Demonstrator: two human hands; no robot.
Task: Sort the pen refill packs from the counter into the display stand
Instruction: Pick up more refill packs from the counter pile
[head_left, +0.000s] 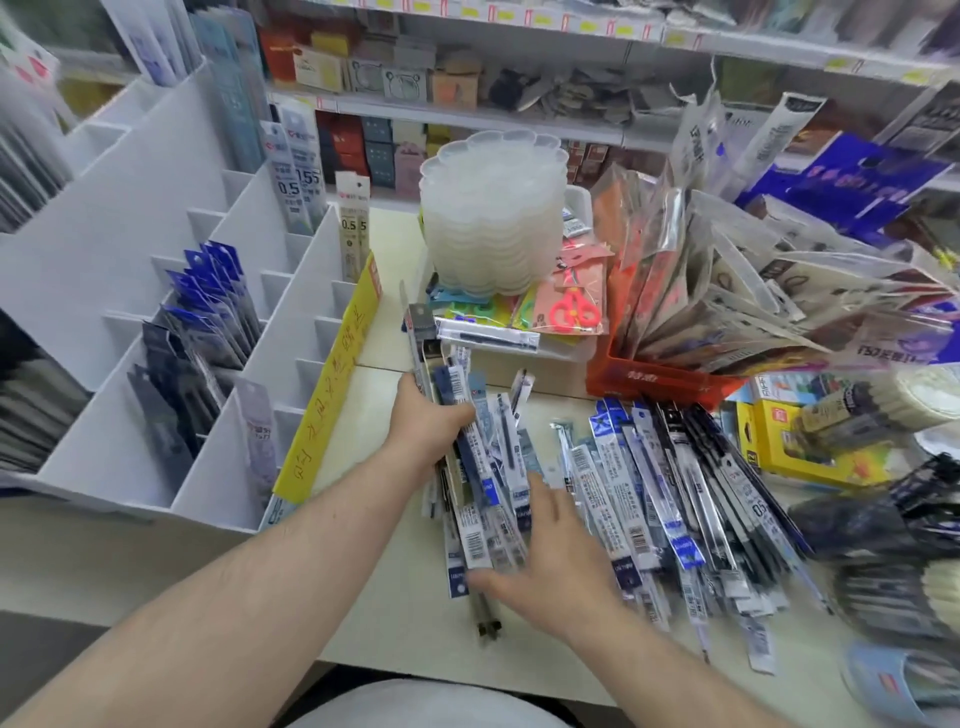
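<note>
Pen refill packs (470, 457) are gripped in a bundle by the left hand (423, 423); the blurred right hand (550, 566) below seems spread flat against their lower ends.

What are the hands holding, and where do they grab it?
The left hand grips a bundle of pen refill packs near its upper end. The right hand rests open against the bundle's lower end, gripping nothing.

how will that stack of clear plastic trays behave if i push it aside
The stack of clear trays probably weighs little, being thin plastic. It stands tall on a layer of flat packets, so a high push may tip it or slide the top trays off. Pushing low seems safer.
</note>
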